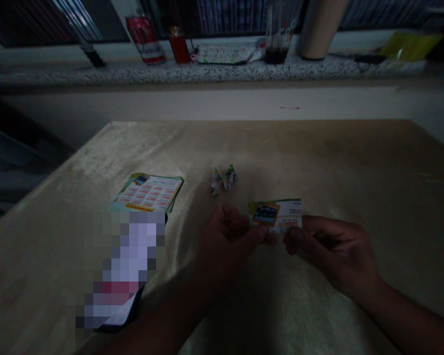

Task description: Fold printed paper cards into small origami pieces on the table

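Between my two hands is a small printed paper card, with a dark picture on its left part and lines of text on its right. My left hand pinches its lower left corner, thumb in front. On the other side, my right hand grips the lower right edge between thumb and fingers. Just beyond my left hand, two small folded paper pieces with green and red print rest on the table. A stack of printed cards lies to the left, its top sheet showing rows of red and black text.
A phone, partly blurred out, lies on the table left of my left arm. On the stone sill behind stand a red can, an orange-red bottle, a patterned packet, a cup with dark liquid and a tan cylinder.
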`<state>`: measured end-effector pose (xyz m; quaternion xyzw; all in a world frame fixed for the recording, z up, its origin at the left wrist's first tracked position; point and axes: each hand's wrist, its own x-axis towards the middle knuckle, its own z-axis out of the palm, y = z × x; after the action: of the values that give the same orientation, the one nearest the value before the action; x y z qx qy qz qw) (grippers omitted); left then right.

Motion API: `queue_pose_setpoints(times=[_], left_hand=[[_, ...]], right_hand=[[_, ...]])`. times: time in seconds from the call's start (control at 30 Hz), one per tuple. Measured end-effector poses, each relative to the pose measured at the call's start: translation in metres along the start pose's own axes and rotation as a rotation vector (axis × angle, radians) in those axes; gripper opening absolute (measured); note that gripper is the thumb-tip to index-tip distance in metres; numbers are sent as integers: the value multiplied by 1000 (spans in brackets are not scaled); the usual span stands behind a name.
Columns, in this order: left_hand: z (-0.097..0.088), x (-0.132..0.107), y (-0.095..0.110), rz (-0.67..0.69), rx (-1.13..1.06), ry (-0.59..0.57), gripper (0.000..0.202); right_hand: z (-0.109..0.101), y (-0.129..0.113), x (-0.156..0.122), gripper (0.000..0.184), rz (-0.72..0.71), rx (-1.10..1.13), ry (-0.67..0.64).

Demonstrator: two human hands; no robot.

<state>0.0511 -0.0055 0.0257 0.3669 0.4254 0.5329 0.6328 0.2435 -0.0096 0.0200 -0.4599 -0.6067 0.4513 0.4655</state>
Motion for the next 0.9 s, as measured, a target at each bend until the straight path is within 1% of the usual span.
queue_pose_setpoints(times=[0.1,0.17,0.23,0.33,0.6,0.67,0.8,0.9], left_hand=[[2,0,-3,-67,-36,-30,59],[4,0,-4,-104,-40,-45,66],[4,0,-3,-131,-27,-51,67],[3,1,0,-145,-3,-58,67],[-3,7,-2,-145,-22,-117,59],[-6,8,-1,-168,-26,-166,56],[-15,9,4,-212,-24,-305,51],[-16,8,10,-217,-9,-347,56]], right_hand=[[1,3,-2,11,-53,-43,-10],[1,3,-3,13,-106,-90,-40],[2,1,-3,15,-156,-144,-71],[2,-2,-2,13,-202,-177,-92],[1,-5,-3,15,-171,-162,-57],[-1,-4,-3,14,-167,-155,-46],[-5,-1,-4,12,-117,-122,-27],[-8,1,-4,14,-81,-71,-33]])
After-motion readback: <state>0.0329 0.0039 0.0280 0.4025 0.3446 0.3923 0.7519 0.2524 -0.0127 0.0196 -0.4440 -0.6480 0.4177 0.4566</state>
